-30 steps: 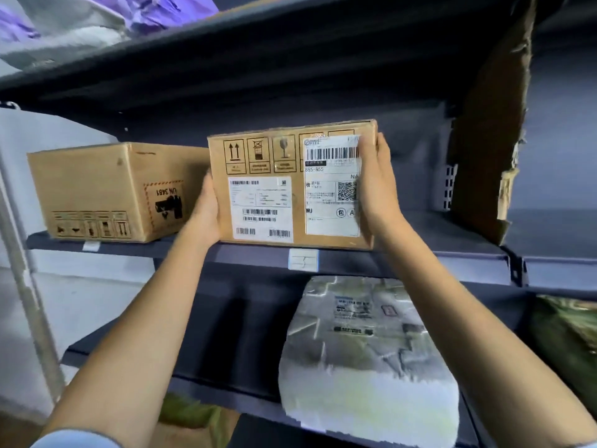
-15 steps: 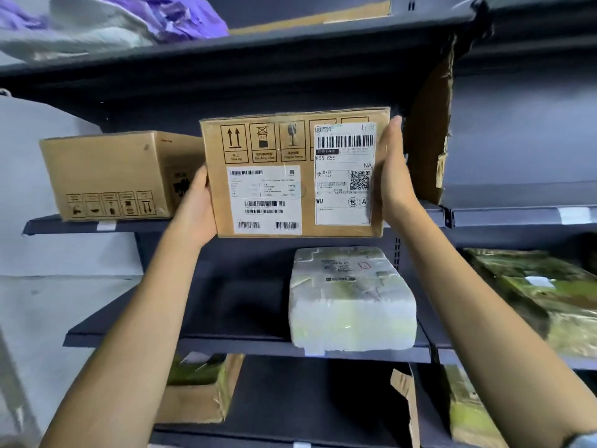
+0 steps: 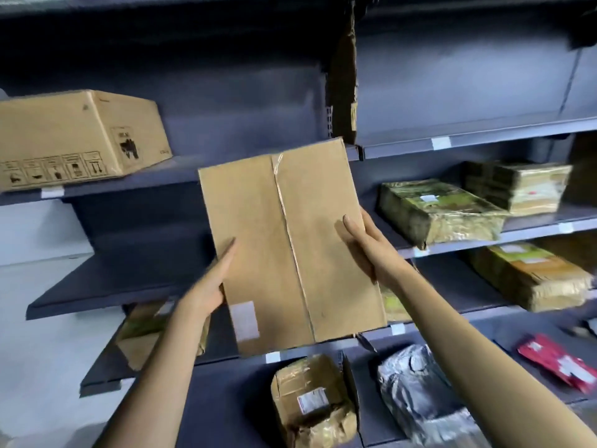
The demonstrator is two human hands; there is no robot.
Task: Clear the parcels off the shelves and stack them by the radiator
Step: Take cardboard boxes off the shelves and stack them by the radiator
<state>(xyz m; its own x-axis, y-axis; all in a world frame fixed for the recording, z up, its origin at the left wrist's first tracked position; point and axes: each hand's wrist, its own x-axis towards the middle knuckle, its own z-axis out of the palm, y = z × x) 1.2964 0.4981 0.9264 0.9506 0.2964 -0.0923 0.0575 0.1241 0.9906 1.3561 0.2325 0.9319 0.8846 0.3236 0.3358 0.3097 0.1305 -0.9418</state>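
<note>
Head view: grey shelves (image 3: 206,176) (parcels (image 3: 436,211) aboard)

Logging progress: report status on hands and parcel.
Left hand and right hand grip the cardboard box by its sides, clear of the shelf. Second box on shelf. Nothing blocking.

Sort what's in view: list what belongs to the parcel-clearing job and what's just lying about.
Job: flat brown cardboard box held between left hand and right hand; brown carton with black symbols; green-wrapped parcel; crumpled silver bag.
Lying about: torn cardboard strip hanging by the upright.
</note>
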